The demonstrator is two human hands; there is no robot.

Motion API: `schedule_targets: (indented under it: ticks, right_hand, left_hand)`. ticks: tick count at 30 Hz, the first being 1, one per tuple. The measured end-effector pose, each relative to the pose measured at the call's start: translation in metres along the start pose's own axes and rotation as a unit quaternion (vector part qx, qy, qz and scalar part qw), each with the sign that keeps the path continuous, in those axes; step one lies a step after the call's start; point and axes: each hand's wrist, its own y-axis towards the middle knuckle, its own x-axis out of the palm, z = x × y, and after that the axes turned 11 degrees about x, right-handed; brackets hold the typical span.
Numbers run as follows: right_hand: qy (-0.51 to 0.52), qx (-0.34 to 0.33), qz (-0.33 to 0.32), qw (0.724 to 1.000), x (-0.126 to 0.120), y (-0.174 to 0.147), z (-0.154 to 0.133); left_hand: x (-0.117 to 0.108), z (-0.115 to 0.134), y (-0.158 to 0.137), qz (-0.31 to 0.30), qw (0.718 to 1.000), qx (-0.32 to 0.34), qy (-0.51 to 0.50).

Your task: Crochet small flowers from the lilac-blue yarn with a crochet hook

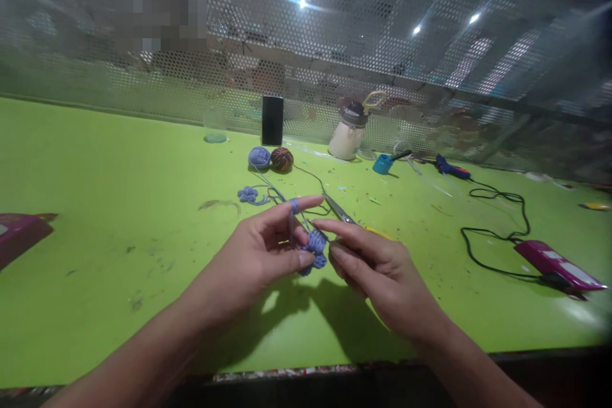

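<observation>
My left hand pinches a small periwinkle-blue crochet piece between thumb and fingers. Its index finger points out to the right, with the same blue yarn wound around it. From that finger the strand runs back to a blue yarn ball. My right hand is closed on a thin crochet hook, whose tip is in the loops of the piece; most of the hook is hidden by the fingers. Behind my left hand lies a finished-looking blue crochet flower with a loose tail.
A multicoloured yarn ball touches the blue one. Scissors lie partly behind my right hand. Farther back stand a phone, a bottle and a blue pot. A glue gun and a corded magenta box are right.
</observation>
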Motion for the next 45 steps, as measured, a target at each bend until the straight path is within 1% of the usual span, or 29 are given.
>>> schedule_targets:
  ticks: [3,6,12,16,18,21,28,34,39,43,45]
  right_hand:
    - [-0.047,-0.021,0.010,0.999,-0.002,0.002,-0.001]
    - [-0.034,-0.016,0.003,0.999,-0.005,0.005,-0.001]
    - [0.024,0.009,-0.060,0.998,-0.014,0.019,-0.002]
    - [0.048,0.023,-0.101,0.993,-0.016,0.030,-0.002]
    - [0.056,0.024,-0.110,0.992,-0.016,0.033,0.000]
    - [0.048,0.023,-0.108,0.993,-0.014,0.035,0.004]
    - [0.018,0.003,-0.087,0.996,-0.014,0.032,0.007]
    - [-0.013,0.000,-0.078,0.997,-0.012,0.030,0.007]
    - [-0.013,-0.004,-0.073,0.997,-0.010,0.029,0.004]
    - [0.011,-0.012,-0.089,0.996,-0.012,0.029,0.003]
    - [0.026,-0.005,-0.099,0.995,-0.013,0.030,0.004]
  left_hand:
    - [-0.001,0.000,-0.001,0.011,1.000,0.002,0.003]
    - [-0.001,0.000,-0.001,0.029,1.000,-0.001,0.004]
    - [0.004,-0.001,0.000,0.091,0.996,0.008,-0.005]
    - [0.004,-0.001,0.001,0.113,0.994,0.004,-0.004]
    - [0.002,-0.001,0.001,0.112,0.994,-0.002,-0.009]
    - [0.000,-0.002,0.001,0.106,0.994,-0.019,-0.024]
    - [0.005,-0.001,0.001,0.143,0.987,-0.063,-0.037]
    - [0.003,-0.008,0.004,0.155,0.987,-0.031,-0.023]
    - [0.003,-0.007,0.004,0.154,0.987,-0.053,-0.006]
    - [0.004,-0.005,0.002,0.150,0.987,-0.056,0.002]
    - [0.004,-0.005,0.001,0.148,0.987,-0.054,0.002]
